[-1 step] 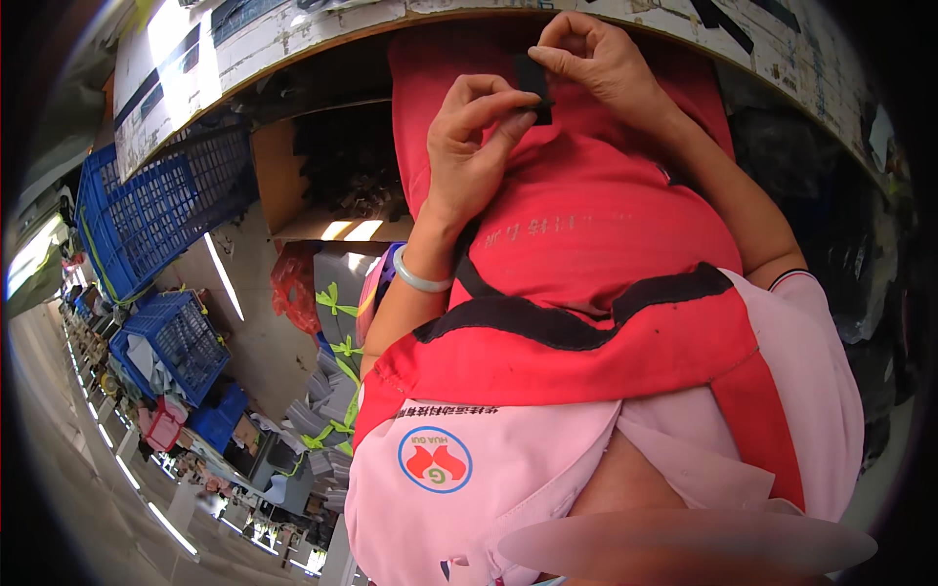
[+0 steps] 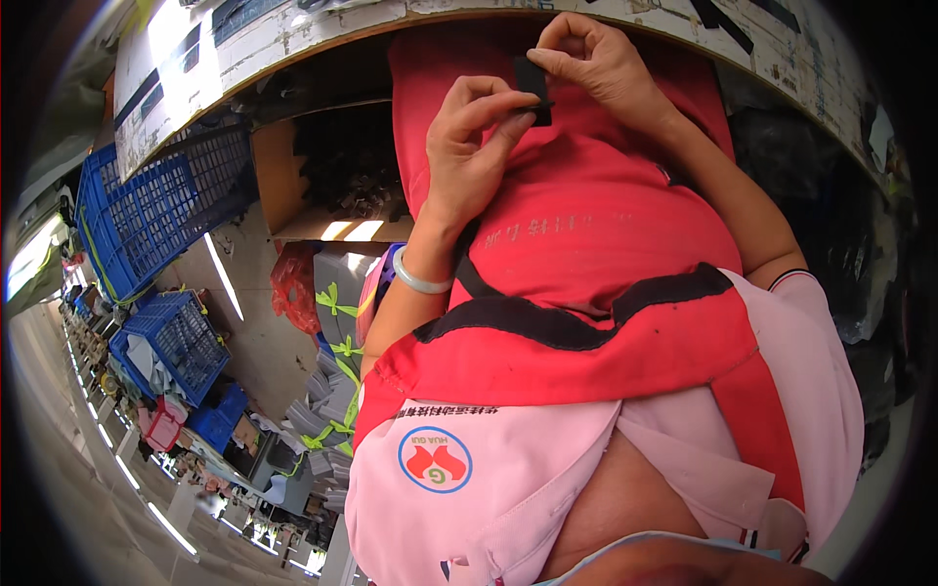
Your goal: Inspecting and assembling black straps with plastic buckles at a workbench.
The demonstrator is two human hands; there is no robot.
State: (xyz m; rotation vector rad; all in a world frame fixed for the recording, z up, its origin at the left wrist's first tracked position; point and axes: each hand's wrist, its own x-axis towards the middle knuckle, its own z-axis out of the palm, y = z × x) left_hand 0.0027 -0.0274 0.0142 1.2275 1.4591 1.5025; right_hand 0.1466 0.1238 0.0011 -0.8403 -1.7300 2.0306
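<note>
One narrow black strip (image 2: 531, 78) sits in the left grip (image 2: 469, 146), nipped near its lower end between a bent index finger and thumb that are closed with only the thickness of the piece between them. The right grip (image 2: 611, 78) is just beyond it and to its right, thumb and index drawn together at the strip's upper end; whether they pinch that end or merely touch it, I cannot tell. The strip stands between the two grips, lengthwise away from the body, above the red apron (image 2: 576, 186) that covers the lap.

Beyond both grips runs the worn white desk (image 2: 283, 44), with loose black strips (image 2: 728, 27) on it, past the right grip and further right. To the left of the left grip, under the desk, an open tan box (image 2: 277, 176) holds a tangle of dark pieces (image 2: 357, 181); farther left stands a blue plastic crate (image 2: 137, 220).

The step in hand looks like fine two-handed handling of the strip, perhaps straightening or parting it. The next move seems to call for a firm left pinch as an anchor, with a light, precise fingertip action by the right grip at the far end.
</note>
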